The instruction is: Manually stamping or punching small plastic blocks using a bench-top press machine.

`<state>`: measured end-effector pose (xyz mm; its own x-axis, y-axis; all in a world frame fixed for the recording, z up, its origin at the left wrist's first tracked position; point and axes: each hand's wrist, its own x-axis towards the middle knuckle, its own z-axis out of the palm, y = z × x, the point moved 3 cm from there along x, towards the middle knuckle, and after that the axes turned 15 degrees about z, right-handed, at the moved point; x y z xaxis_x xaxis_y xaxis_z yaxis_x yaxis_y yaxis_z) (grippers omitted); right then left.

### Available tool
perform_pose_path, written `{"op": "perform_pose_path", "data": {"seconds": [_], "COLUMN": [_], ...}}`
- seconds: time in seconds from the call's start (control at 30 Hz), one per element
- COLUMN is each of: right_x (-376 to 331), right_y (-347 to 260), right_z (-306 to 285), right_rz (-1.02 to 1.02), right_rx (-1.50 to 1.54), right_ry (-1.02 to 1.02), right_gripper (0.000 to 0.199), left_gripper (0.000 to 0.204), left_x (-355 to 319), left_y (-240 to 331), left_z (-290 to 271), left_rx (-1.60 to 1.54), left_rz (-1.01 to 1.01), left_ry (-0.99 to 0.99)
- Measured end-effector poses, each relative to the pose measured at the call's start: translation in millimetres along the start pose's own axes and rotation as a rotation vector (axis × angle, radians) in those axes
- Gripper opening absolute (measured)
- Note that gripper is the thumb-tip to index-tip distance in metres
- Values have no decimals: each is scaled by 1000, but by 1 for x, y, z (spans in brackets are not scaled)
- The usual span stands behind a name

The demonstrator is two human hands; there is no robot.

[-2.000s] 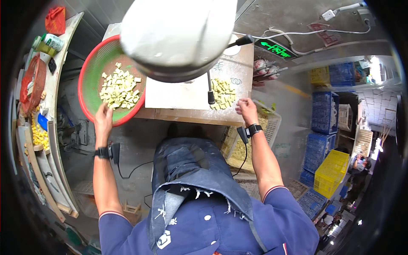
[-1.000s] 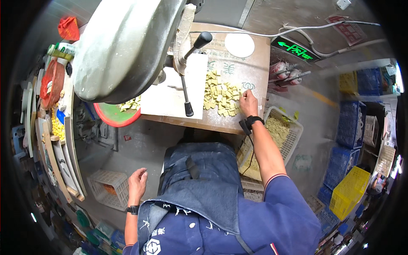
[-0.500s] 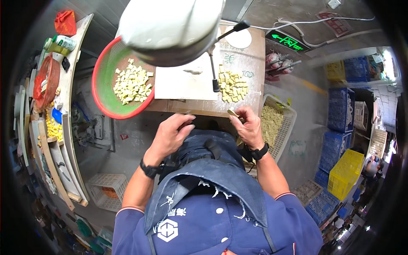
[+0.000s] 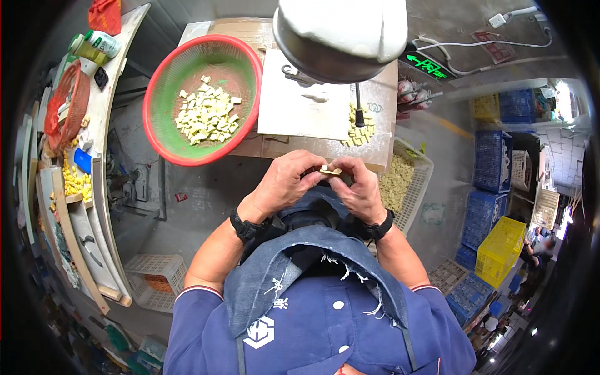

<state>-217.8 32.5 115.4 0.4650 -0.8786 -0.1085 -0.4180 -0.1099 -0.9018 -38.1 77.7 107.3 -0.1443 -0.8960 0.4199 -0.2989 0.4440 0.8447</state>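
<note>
My left hand [image 4: 285, 178] and my right hand [image 4: 359, 187] meet just in front of the table edge, thumbs and fingers pinched. Between their fingertips is a small flat yellowish piece [image 4: 331, 172]; a small pale rounded bit shows beside my left fingertips, too small to name. A red-rimmed, green mesh basket [image 4: 150, 128] stands at the left of the table, holding many small pale yellow-green blocks [image 4: 209, 112]. More blocks [image 4: 361, 132] lie in a heap at the table's right. Between basket and heap sits a white board [image 4: 284, 109] with small dark-handled scissors [image 4: 299, 76] at its back.
A white lamp-like head [image 4: 340, 37] on a dark stem overhangs the table [image 4: 269, 148]. At the right below stands a pale crate [image 4: 420, 194] of similar blocks. Shelving [image 4: 115, 94] runs along the left. Blue crates [image 4: 484, 212] and a yellow crate [image 4: 500, 253] are stacked far right.
My hands, apart before, have come together at the small piece, which my right hand was holding. The view has shifted, so the basket, board and lamp appear farther right.
</note>
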Motion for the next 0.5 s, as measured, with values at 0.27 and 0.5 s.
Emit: {"op": "perform_pose_path", "data": {"seconds": [0.27,0.5], "right_x": [8,22], "right_y": [2,5], "right_z": [14,22], "right_rz": [240,307], "right_rx": [211,277], "right_ry": [-79,-184], "right_gripper": [21,19], "left_gripper": [26,24], "left_x": [-10,-7], "left_y": [-7,-15], "left_z": [-14,-17], "left_rx": [114,166], "left_rz": [51,72], "left_ry": [67,85]}}
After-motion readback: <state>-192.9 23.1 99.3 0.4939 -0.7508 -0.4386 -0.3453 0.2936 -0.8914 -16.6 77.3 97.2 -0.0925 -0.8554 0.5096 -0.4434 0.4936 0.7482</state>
